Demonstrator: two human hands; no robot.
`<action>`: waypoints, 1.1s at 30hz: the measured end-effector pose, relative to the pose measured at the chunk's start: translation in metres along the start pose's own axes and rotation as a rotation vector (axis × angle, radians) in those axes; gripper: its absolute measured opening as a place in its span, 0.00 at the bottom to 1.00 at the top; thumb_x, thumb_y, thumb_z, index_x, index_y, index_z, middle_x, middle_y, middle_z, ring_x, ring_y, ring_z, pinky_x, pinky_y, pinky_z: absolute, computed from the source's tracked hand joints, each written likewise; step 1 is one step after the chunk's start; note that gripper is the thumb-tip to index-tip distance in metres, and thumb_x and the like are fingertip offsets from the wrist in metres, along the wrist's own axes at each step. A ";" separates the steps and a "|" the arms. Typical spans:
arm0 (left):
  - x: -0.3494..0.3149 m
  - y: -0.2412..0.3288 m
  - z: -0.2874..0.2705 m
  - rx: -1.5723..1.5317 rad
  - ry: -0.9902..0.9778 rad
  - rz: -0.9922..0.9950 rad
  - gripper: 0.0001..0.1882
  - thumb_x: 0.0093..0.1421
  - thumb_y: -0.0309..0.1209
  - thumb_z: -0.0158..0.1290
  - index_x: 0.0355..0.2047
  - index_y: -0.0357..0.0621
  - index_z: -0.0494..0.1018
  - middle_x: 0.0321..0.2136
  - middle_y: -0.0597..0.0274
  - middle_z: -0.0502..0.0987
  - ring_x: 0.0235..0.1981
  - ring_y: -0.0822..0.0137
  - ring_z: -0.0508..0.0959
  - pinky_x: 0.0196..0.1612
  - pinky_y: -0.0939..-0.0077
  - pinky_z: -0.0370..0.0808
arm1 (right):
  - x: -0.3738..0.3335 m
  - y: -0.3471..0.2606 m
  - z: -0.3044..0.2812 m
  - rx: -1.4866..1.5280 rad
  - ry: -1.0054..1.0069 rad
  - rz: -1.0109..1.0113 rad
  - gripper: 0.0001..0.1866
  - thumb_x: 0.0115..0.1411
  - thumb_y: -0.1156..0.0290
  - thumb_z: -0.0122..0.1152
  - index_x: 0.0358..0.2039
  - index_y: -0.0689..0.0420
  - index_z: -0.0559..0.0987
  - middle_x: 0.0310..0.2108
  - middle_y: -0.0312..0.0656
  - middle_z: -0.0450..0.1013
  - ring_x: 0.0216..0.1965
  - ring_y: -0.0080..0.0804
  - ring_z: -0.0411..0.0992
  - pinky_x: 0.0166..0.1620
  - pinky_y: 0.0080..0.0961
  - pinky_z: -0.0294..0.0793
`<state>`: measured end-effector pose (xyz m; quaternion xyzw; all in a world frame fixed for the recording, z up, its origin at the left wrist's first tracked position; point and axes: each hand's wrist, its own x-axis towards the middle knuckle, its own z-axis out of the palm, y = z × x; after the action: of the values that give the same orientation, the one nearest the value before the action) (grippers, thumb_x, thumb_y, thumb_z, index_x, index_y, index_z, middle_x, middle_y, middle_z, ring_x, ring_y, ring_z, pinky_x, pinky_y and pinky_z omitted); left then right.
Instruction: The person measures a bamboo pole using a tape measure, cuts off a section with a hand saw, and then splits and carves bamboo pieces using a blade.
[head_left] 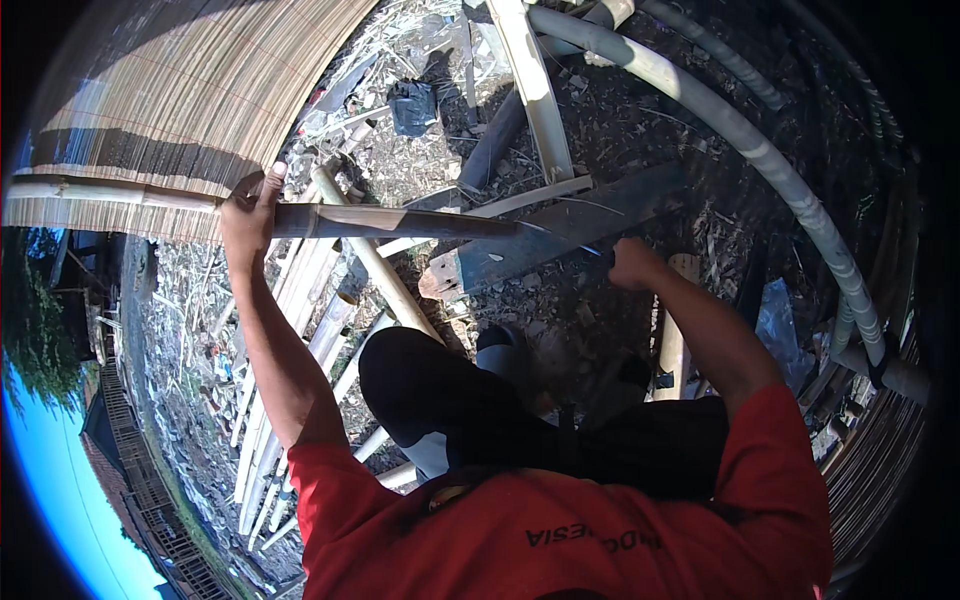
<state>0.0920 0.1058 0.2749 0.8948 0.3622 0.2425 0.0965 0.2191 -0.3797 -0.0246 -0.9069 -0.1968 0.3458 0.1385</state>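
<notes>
My left hand (pixel 250 215) is closed around a long split bamboo pole (pixel 400 221), thumb pointing up. The pole stretches from the left rim to a dark wooden plank (pixel 560 225) in front of my knees, where its end lies over or against the plank. Beyond that end, my right hand (pixel 635 265) is a fist around the dark handle of what looks like a knife (pixel 592 249). Its thin blade points left toward the pole's end; a thin pale sliver lies near it. Whether blade and pole touch I cannot tell.
A bamboo-slat mat (pixel 190 90) fills the upper left. Several bamboo poles (pixel 300 300) lie by my left knee. A big curved bamboo pole (pixel 740 130) arches on the right. A pale beam (pixel 535 95) stands ahead. Chips and a dark plastic bag (pixel 411 107) litter the ground.
</notes>
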 end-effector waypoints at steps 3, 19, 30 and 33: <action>-0.029 0.049 -0.045 -0.154 -0.598 0.175 0.47 0.48 0.43 0.77 0.62 0.36 0.64 0.30 0.53 0.81 0.36 0.60 0.85 0.38 0.68 0.78 | 0.003 0.004 -0.022 0.069 0.063 -0.019 0.20 0.51 0.67 0.66 0.42 0.67 0.84 0.44 0.63 0.80 0.48 0.57 0.80 0.52 0.45 0.79; -0.160 0.164 0.020 -1.466 0.458 0.197 0.38 0.73 0.64 0.34 0.50 0.35 0.67 0.34 0.56 0.75 0.34 0.62 0.80 0.42 0.64 0.80 | -0.224 -0.175 -0.161 1.145 0.155 -0.556 0.18 0.75 0.56 0.55 0.42 0.61 0.77 0.16 0.27 0.64 0.14 0.12 0.61 0.18 0.17 0.59; -0.262 0.129 0.151 -1.208 -0.099 0.025 0.10 0.68 0.25 0.55 0.48 0.38 0.71 0.41 0.49 0.77 0.40 0.57 0.80 0.45 0.64 0.75 | -0.193 -0.209 -0.127 1.080 0.400 -0.576 0.15 0.68 0.61 0.68 0.42 0.61 0.79 0.25 0.32 0.75 0.25 0.14 0.69 0.30 0.19 0.69; -0.242 0.148 0.119 -1.118 -0.084 0.121 0.12 0.64 0.19 0.58 0.46 0.38 0.72 0.39 0.51 0.81 0.41 0.57 0.82 0.45 0.65 0.76 | -0.201 -0.199 -0.144 1.106 0.316 -0.559 0.17 0.73 0.57 0.59 0.40 0.62 0.78 0.22 0.31 0.73 0.24 0.14 0.69 0.28 0.19 0.67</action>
<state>0.0911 -0.1682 0.1358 0.7355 0.1224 0.3669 0.5564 0.1279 -0.3110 0.2715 -0.6559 -0.1958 0.2092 0.6984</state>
